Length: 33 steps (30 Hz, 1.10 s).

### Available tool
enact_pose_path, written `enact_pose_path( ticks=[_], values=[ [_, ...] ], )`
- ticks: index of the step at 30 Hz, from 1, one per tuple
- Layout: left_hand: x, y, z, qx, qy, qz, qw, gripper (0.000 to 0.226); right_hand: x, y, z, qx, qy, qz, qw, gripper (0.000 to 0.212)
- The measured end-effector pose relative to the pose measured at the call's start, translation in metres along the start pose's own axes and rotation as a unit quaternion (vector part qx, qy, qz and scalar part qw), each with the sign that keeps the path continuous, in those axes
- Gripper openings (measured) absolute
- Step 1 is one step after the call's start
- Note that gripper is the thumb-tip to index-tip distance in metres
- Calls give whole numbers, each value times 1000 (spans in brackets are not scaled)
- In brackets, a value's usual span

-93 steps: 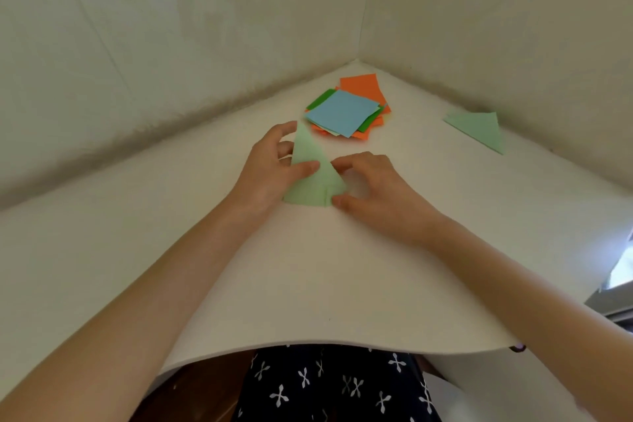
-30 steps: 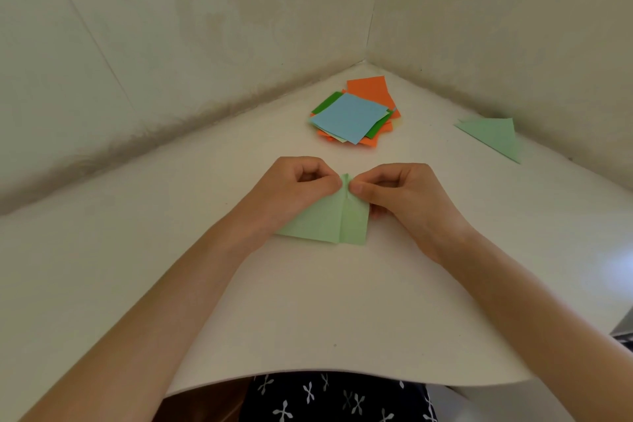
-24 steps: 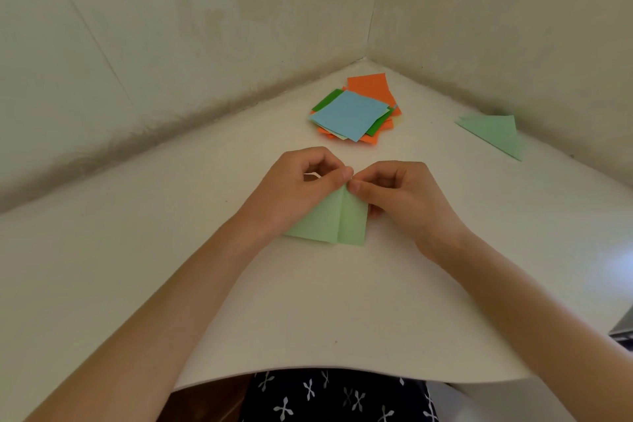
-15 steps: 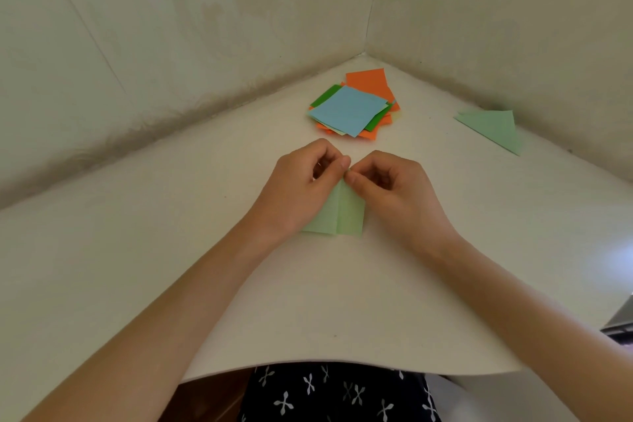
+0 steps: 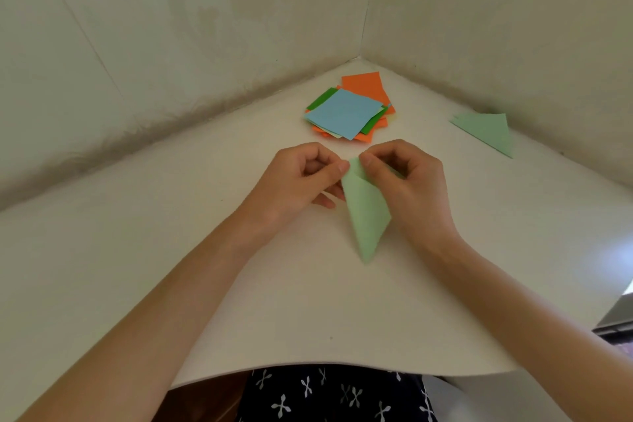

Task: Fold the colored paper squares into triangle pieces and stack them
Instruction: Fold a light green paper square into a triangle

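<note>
A light green folded paper piece (image 5: 365,212) is held above the white counter (image 5: 308,301), with its narrow point directed down toward the person. Its upper end is pinched between both hands: the grip of the left hand (image 5: 294,181) is pressed together on the top left edge, thumb against forefinger, and the grip of the right hand (image 5: 407,181) is likewise closed on the top right edge, the remaining fingers being curled inward. Whether the lower tip touches the counter cannot be told. Beyond the hands, near the corner of the walls, a loose pile of paper squares (image 5: 349,110) is seen, a blue sheet lying uppermost over dark green and orange ones. Well apart to the right, close to the wall, a finished green triangle (image 5: 488,130) is laid flat on the counter.
</note>
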<state>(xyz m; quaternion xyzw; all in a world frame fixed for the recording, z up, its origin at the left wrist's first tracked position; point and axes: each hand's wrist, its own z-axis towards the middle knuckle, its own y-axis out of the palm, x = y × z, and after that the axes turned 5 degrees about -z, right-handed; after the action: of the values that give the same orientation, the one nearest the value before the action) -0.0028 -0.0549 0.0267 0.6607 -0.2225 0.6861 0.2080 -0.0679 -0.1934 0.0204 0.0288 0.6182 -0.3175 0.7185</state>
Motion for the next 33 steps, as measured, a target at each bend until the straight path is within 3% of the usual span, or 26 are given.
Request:
enact_pose_path(
  ticks=[2, 5, 9, 12, 16, 19, 21, 23, 25, 33],
  values=[
    [0, -2, -2, -12, -6, 5, 1000, 10, -2, -3, 3, -29, 18, 12, 999, 16],
    [-4, -6, 0, 42, 0, -5, 999, 12, -4, -9, 9, -102, 92, 79, 987, 9],
    [-6, -10, 1, 75, -24, -77, 994, 11, -3, -13, 12, -134, 139, 123, 973, 4],
    [-6, -10, 1, 56, -53, -94, 993, 9, -1, -11, 10, -126, 101, 91, 983, 11],
    [-4, -12, 1, 19, -90, -97, 991, 9, -1, -13, 8, -113, -15, -6, 993, 22],
    [-5, -12, 0, 16, -74, -71, 995, 8, -2, -13, 6, -128, -57, -44, 989, 20],
    [-6, -11, 0, 37, -50, -46, 997, 8, -6, -15, 5, -137, -17, 23, 990, 5],
    [-7, -11, 1, 68, -33, -45, 996, 9, -6, -16, 7, -152, 69, 85, 982, 31],
    [-7, -11, 1, 92, -21, -54, 994, 10, -4, -15, 9, -168, 125, 101, 973, 32],
    [-5, -14, 1, 53, -38, -134, 989, 10, 0, -17, 12, -116, 129, 202, 964, 20]
  ],
)
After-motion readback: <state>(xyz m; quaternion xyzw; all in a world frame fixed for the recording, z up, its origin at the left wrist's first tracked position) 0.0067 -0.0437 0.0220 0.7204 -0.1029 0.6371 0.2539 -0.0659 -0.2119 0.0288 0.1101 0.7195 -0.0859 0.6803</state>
